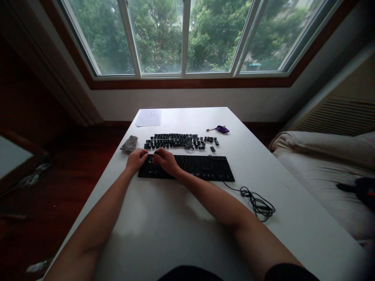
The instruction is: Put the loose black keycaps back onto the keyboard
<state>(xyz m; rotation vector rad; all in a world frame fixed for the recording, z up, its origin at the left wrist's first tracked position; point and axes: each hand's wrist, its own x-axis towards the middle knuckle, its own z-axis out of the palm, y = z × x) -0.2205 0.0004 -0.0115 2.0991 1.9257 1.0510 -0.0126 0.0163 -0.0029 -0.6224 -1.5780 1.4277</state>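
A black keyboard (202, 166) lies on the white table, with most of its keycaps off. My left hand (137, 160) is at its upper left corner, fingers bent and closed against the edge. Over the left part of the keyboard, my right hand (165, 160) has its fingers pinched together. Something small and dark shows at those fingertips, too small to name. Beyond the keyboard, loose black keycaps (175, 140) stand in rows, with a few scattered to the right. A thin ring-shaped wire piece (190, 150) lies among the nearest ones.
A grey cloth (129, 144) sits left of the keycaps. Toward the back are a sheet of paper (149, 117) and a purple object (222, 129) beside a small brush (211, 129). The coiled black cable (259, 205) lies at right. A window (184, 39) is ahead.
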